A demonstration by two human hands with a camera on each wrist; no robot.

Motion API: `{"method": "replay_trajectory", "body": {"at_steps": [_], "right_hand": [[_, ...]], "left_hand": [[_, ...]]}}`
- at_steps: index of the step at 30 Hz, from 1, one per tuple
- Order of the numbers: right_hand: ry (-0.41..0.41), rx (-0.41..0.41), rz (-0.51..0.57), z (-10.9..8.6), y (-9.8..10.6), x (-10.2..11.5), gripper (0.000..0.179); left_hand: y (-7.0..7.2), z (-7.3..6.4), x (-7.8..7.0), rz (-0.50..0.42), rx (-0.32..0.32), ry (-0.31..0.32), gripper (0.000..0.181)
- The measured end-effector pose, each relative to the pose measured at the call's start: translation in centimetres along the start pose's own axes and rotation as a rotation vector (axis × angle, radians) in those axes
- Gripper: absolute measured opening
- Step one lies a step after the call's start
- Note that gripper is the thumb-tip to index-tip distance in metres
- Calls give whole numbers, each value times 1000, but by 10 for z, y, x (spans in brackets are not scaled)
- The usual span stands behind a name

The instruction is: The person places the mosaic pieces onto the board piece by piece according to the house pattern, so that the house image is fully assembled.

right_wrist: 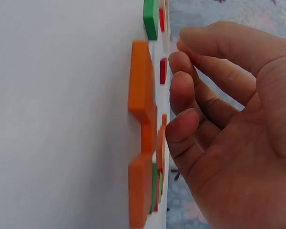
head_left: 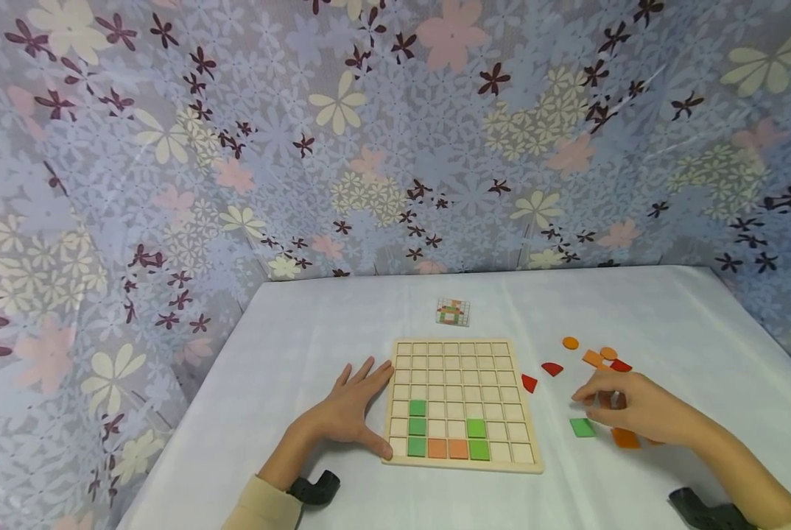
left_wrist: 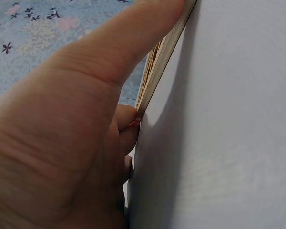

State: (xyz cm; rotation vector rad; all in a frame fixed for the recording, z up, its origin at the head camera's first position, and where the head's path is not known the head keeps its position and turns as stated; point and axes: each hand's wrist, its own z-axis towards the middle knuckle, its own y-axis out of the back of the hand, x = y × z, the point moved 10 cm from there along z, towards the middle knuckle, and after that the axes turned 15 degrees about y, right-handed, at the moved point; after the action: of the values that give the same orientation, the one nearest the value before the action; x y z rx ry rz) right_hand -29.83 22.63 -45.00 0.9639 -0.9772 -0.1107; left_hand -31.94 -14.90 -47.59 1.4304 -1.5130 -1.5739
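Note:
My left hand [head_left: 349,408] lies spread along the left side of a wooden grid board [head_left: 462,467], its thumb at the near corner and fingertips at the side edge. In the left wrist view the thumb touches the board's rim [left_wrist: 162,62]. Green square tiles [head_left: 417,427] and orange square tiles [head_left: 437,448] fill several cells in the lower rows. To the right of the board, my right hand [head_left: 641,405] hovers over loose pieces, fingers loosely curved and holding nothing. Nearest its fingertips are a loose green tile [head_left: 582,428] and an orange tile [right_wrist: 141,81].
A small pattern card [head_left: 452,312] lies beyond the board. Red quarter-round pieces [head_left: 552,369], orange discs [head_left: 571,343] and an orange rectangle [head_left: 593,358] are scattered on the white tablecloth [head_left: 322,316] at right. A floral curtain [head_left: 395,147] hangs behind the table.

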Motion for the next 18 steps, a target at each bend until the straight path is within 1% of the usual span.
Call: {"method": "replay_trajectory", "body": {"at_steps": [7, 12, 14, 18], "right_hand": [[-84, -18, 57, -15, 7, -12, 25], [-52, -25, 81, -25, 15, -16, 22], [-58, -28, 74, -29, 18, -20, 20], [-104, -33, 48, -38, 26, -30, 21]], "left_hand": [[1, -1, 0, -4, 1, -2, 137], [-2, -1, 0, -2, 9, -2, 137], [-2, 0, 1, 1, 8, 3, 137], [-1, 0, 1, 0, 3, 2, 137]]}}
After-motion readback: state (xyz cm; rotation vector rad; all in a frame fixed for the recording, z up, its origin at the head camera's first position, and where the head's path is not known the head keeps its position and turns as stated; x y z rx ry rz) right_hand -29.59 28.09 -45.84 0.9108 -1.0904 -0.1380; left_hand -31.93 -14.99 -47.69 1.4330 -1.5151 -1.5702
